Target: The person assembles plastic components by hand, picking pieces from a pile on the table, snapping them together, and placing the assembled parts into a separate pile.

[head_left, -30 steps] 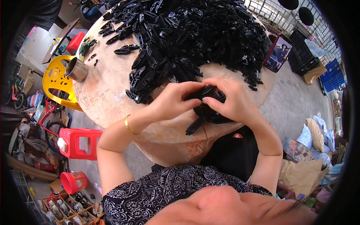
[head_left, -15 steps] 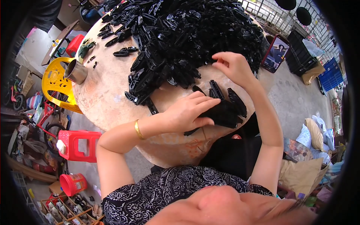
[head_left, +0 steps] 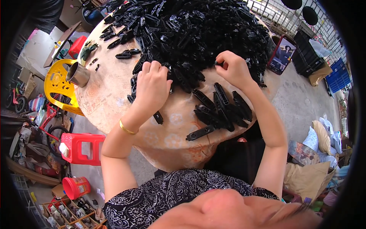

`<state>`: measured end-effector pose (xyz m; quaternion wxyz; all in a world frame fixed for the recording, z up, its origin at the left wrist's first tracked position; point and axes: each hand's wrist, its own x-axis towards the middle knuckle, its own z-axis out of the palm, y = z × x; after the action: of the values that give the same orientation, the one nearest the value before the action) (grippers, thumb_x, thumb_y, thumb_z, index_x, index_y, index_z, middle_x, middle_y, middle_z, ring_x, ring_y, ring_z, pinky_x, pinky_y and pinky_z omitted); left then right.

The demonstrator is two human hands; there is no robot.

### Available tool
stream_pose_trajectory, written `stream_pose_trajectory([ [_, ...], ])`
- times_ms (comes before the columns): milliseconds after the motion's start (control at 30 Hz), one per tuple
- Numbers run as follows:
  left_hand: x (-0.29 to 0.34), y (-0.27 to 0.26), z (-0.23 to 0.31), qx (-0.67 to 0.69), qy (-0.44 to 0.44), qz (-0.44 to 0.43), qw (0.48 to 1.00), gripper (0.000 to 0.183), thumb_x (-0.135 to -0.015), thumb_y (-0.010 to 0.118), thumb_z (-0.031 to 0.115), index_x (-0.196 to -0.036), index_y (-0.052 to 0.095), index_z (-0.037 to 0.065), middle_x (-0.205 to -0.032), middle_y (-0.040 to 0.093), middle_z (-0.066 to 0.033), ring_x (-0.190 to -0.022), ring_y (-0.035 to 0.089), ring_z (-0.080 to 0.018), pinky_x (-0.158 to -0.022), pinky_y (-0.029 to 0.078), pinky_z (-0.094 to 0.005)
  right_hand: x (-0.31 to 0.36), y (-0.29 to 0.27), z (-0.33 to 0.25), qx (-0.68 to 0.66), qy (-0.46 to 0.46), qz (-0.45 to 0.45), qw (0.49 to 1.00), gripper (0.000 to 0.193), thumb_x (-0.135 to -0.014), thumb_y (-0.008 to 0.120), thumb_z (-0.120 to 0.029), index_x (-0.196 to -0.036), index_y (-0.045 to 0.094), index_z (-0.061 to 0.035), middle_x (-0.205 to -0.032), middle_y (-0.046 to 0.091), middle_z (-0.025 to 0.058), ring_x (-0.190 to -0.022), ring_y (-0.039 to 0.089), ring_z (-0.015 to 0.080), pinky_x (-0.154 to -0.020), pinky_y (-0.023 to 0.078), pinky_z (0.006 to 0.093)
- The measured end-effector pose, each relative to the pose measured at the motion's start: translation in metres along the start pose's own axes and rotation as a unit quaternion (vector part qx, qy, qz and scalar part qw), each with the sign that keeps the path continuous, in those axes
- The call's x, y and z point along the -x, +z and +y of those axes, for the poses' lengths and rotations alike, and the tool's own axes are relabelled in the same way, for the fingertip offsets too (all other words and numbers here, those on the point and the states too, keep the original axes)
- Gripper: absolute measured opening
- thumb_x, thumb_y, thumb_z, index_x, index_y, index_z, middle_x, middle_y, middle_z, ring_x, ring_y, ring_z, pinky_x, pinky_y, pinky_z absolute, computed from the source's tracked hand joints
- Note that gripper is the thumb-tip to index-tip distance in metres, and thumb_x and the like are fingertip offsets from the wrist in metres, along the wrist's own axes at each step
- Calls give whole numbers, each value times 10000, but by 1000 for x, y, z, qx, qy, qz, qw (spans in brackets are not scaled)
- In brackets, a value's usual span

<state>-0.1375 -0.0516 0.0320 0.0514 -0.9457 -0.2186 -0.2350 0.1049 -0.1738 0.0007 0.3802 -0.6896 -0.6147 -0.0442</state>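
A large heap of black plastic parts covers the far side of the round table. My left hand is at the heap's near left edge, fingers curled down over the parts; what they close on is hidden. My right hand is at the heap's near right edge, thumb and forefinger pinched on a small black plastic piece. Nearer to me, below the right hand, lies a loose group of long, narrow black plastic parts. One long part lies apart at its near left, by the table edge.
The pale, patterned tabletop carries a metal cup at its left edge. A propped phone stands at the right. A yellow chair, a red stool and a red bucket are on the left.
My left hand has moved from the near group of parts up and left to the heap, uncovering that group. My right hand has stayed near its spot, its fingers now pinched together.
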Motion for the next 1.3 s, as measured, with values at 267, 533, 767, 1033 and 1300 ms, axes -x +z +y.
stream_pose_trajectory([
  [267,-1,-1,9,122,5,-3,992,258,-686,691,100,-896,556,38,-850,572,-101,-876,535,-289,-741,450,-373,11,-9,0,-347,237,-74,904,69,-791,633,-41,-808,572,-15,-839,653,63,-585,552,45,-502,444,186],
  [533,-7,-4,26,672,-252,-114,687,377,-842,654,80,-1158,456,26,-936,596,-84,-746,623,-146,-637,531,-261,21,-16,-6,-428,290,-89,851,123,-820,626,-78,-910,606,3,-754,623,32,-588,545,54,-499,448,197],
  [767,2,17,25,821,-277,-202,456,387,-823,619,-49,-1187,490,-21,-1039,591,-114,-953,635,-241,-854,535,-300,32,-21,-59,-386,209,-46,897,199,-839,658,-76,-1002,633,34,-774,643,31,-631,559,52,-580,458,181],
  [1033,7,16,30,819,-271,-230,450,345,-845,600,-28,-1178,511,-14,-1064,589,-127,-965,634,-237,-871,531,-303,38,-20,-82,-207,17,7,978,130,-758,714,-62,-863,668,-1,-788,640,81,-653,580,141,-566,450,250],
  [1300,8,17,35,830,-234,-216,459,339,-875,591,33,-1199,496,3,-1062,592,-94,-971,627,-221,-887,522,-333,42,-18,-78,-181,-21,43,982,127,-754,710,-65,-854,664,-2,-823,648,110,-701,602,215,-588,470,283],
])
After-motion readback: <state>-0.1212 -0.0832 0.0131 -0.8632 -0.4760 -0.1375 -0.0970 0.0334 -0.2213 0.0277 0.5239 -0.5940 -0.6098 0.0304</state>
